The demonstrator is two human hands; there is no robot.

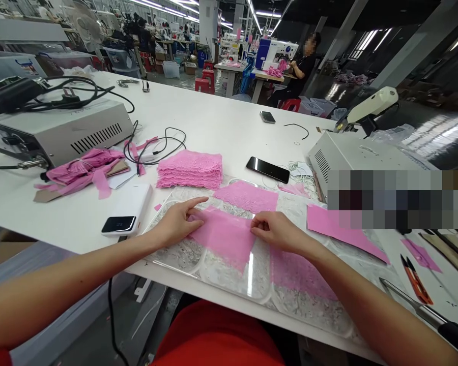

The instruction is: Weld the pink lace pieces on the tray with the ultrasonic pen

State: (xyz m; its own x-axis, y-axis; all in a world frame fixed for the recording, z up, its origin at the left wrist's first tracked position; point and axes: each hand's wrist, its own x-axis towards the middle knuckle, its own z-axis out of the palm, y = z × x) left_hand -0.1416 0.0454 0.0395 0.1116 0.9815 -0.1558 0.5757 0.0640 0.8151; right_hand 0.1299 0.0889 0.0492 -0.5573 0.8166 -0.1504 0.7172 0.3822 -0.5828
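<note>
A thin, sheer pink fabric piece is stretched between my hands over the clear, marble-patterned mat. My left hand has its index finger stretched out, while its thumb grips the piece's left side; its other fingers are partly hidden. My right hand pinches the right edge between thumb and curled fingers. Just beyond lies a pink lace piece on the mat. Another sheer pink piece lies flat, partly under my right forearm. A neat stack of pink lace pieces stands behind my left hand.
Left are a white power bank, a grey vented box with cables and pink scraps. A black phone lies behind. Rightward are a second vented box, a pink sheet and orange snips. A co-worker sits beyond.
</note>
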